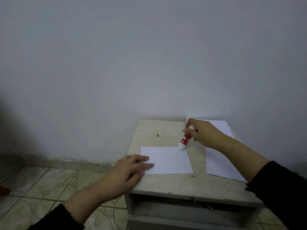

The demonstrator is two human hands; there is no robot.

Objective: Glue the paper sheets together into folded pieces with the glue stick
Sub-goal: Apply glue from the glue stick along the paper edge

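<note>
A white paper sheet lies flat on the small worn table. My left hand rests palm down on the sheet's left edge, fingers spread, pinning it. My right hand grips a red and white glue stick, tilted, with its white tip touching the sheet's far right corner. A stack of lined paper sheets lies to the right, partly under my right forearm.
The table stands against a plain grey wall and has an open shelf below its top. To the left is patterned tile floor with a skirting strip along the wall.
</note>
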